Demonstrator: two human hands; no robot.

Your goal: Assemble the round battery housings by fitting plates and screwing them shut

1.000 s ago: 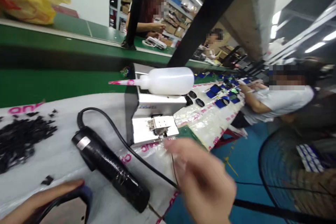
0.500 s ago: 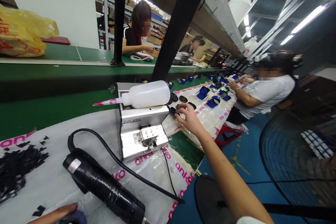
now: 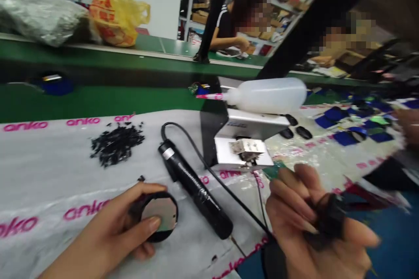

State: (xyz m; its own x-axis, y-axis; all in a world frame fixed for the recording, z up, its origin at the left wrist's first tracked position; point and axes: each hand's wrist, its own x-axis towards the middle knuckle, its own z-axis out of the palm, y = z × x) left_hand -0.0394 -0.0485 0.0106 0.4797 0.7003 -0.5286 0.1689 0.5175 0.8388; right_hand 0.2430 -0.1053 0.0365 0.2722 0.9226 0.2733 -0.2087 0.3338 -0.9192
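Observation:
My left hand [image 3: 121,231] is closed around a round black case with a grey face [image 3: 166,211], the thumb pressed on that face. At the lower right my right hand [image 3: 291,209] is curled round a black part [image 3: 331,218], too blurred to tell its exact kind. Between the hands a black electric screwdriver [image 3: 196,192] lies on the white plastic sheet [image 3: 75,178], its bit toward me. Behind it stands a silver bench device [image 3: 225,152] with a white squeeze bottle [image 3: 268,95] lying across its top.
A pile of small black pieces [image 3: 118,141] lies at the left. Several black oval parts [image 3: 303,132] and blue parts [image 3: 347,138] are spread at the right. A black cord [image 3: 229,194] crosses the sheet. Across the bench sits a person [image 3: 229,30]; a yellow bag [image 3: 114,17] stands nearby.
My right hand has come back from the black oval parts with a black part in it. My left hand has risen into view with the round case. The view has swung left.

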